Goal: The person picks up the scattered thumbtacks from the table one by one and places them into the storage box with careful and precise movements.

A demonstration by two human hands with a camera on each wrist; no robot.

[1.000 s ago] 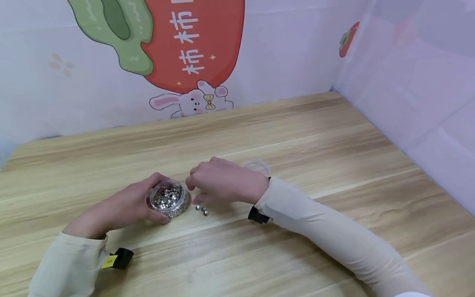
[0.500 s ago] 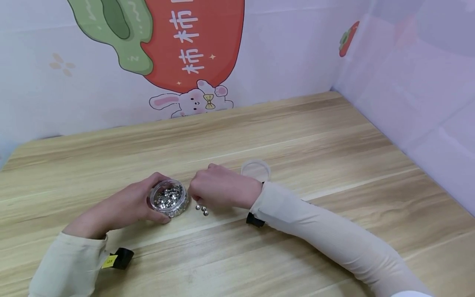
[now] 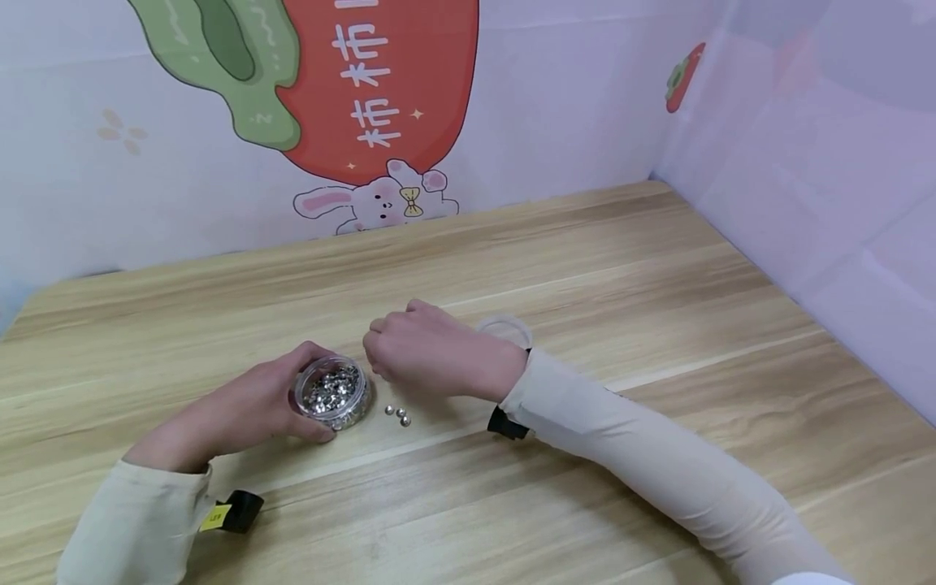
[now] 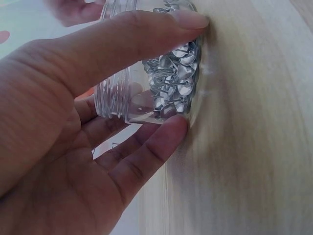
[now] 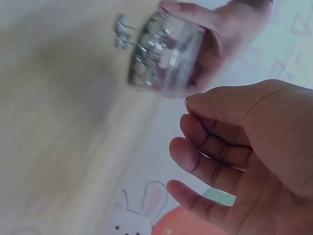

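My left hand [image 3: 266, 402] grips a clear round jar [image 3: 353, 410], fingers and thumb curled round its wall. The open jar is part-filled with silver, dome-headed thumbtacks [image 4: 183, 73]. Just right of the jar is my right hand [image 3: 431, 353], above the table, knuckles up in the head view. In the right wrist view its thumb [image 5: 220, 105] meets the index finger, which is mostly hidden behind it; a tiny metallic glint, like a thumbtack, shows at the tip. The other fingers are loosely bent. Three loose thumbtacks [image 3: 401, 413] lie on the table below that hand.
A clear round lid [image 3: 504, 327] lies flat on the wood-grain table [image 3: 585, 268], partly behind the right wrist. Printed cloth walls [image 3: 570, 106] rise along the table's back and right edges.
My right hand closes its fingers and dips beside the loose thumbtacks, then rises away from them, back and slightly left. The left hand and jar stay in place.
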